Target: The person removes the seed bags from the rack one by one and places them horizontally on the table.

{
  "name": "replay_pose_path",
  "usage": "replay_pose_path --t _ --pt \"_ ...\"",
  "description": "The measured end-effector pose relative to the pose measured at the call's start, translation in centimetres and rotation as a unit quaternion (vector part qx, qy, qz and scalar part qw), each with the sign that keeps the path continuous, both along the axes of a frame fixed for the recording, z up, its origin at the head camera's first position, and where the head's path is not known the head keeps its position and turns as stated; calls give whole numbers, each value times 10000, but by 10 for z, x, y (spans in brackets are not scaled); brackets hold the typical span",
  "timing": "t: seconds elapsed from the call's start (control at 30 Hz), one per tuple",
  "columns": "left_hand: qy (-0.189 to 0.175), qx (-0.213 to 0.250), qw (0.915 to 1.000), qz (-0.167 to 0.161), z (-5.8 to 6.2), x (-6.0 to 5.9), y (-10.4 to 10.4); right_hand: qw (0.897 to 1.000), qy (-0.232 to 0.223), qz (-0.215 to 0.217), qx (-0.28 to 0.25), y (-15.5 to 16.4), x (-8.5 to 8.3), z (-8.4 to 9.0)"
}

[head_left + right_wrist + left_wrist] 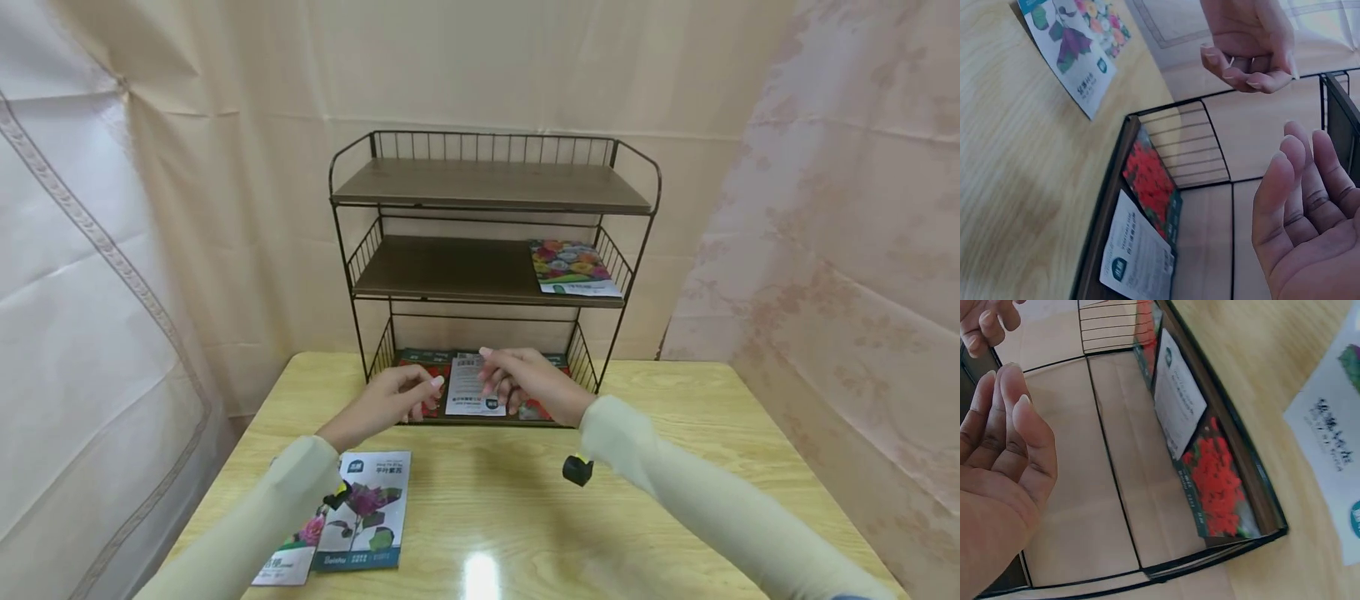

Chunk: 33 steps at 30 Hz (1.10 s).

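Note:
My left hand (393, 396) hovers before the left part of the rack's bottom shelf, fingers loosely bent and holding nothing. To its right, my right hand (532, 382) is likewise empty, fingers relaxed, overlapping the edge of a white seed packet (468, 387) in the head view. That packet lies with its printed text side up, on top of others in the middle of the shelf. Beside it, a packet with red flowers (1216, 481) lies on the same shelf. Another red-flowered packet (1147, 178) shows in the right wrist view. The two hands are apart.
A three-tier black wire rack (491, 185) with brown boards stands at the table's back. One colourful flower packet (572, 262) lies on the middle tier's right end. On the wooden table (675, 483), a purple-flower packet (367, 508) overlaps a pink-flower packet (288, 567) at front left.

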<state>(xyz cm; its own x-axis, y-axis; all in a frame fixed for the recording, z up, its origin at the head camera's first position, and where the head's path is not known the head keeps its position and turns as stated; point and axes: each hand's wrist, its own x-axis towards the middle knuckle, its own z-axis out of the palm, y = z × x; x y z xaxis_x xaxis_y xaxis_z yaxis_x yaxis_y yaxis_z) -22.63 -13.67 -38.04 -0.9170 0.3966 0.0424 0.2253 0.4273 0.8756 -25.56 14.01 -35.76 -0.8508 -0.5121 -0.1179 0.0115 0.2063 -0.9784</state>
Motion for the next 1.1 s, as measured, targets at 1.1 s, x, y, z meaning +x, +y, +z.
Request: replay_pose_path --t 1.1 --pt "152 959 9947 -329 43 -35 59 9938 179 -1013 -420 60 -10 32"
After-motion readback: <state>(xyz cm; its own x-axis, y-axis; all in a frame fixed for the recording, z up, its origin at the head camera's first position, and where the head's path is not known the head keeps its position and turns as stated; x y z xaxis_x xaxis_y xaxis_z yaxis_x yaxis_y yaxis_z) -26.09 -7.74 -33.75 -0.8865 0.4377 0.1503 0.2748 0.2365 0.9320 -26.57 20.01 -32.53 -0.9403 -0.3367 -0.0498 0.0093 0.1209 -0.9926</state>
